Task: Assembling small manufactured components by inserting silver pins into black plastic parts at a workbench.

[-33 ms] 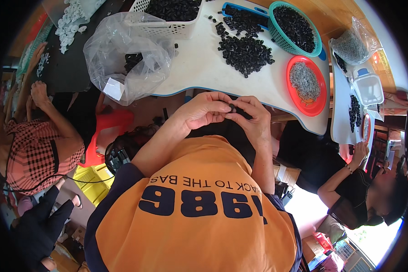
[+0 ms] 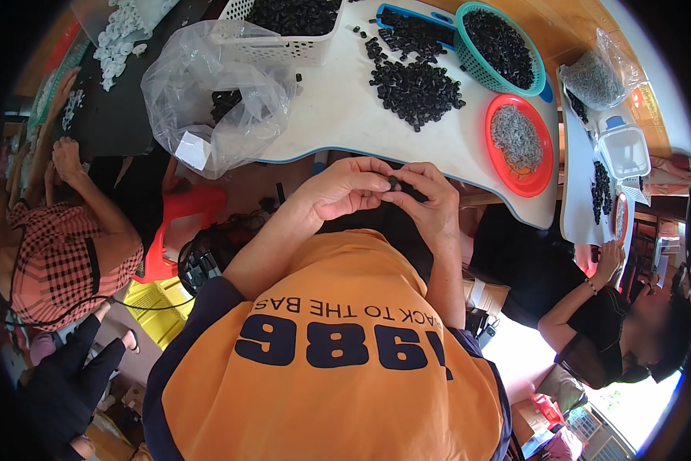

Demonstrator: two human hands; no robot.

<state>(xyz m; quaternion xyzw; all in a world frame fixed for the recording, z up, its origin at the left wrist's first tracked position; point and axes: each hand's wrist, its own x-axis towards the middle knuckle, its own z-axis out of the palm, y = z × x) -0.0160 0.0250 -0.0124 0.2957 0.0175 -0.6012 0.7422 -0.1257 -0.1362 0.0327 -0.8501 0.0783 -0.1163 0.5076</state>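
Note:
Just off the table's near edge, my two hands meet in front of my orange shirt. My left hand [image 2: 347, 188] is closed, its thumb and forefinger pinching a small black part [image 2: 394, 183]. From the other side, my right hand [image 2: 431, 201] grips the same part between thumb and fingers. Fingertips cover most of it, so its exact kind cannot be made out. On the white table [image 2: 326, 115] beyond lies a loose pile of small black plastic pieces [image 2: 414, 91]. To its right, a red plate [image 2: 541, 180] carries many small silvery metal pieces [image 2: 517, 137].
A white perforated basket [image 2: 307, 51] and a teal basket [image 2: 468, 54] hold black pieces. Beside the teal one lies a blue tray [image 2: 441, 17]. A clear plastic bag [image 2: 169, 84] overhangs the table's left edge. Co-workers sit at left [image 2: 69, 253] and right [image 2: 583, 323].

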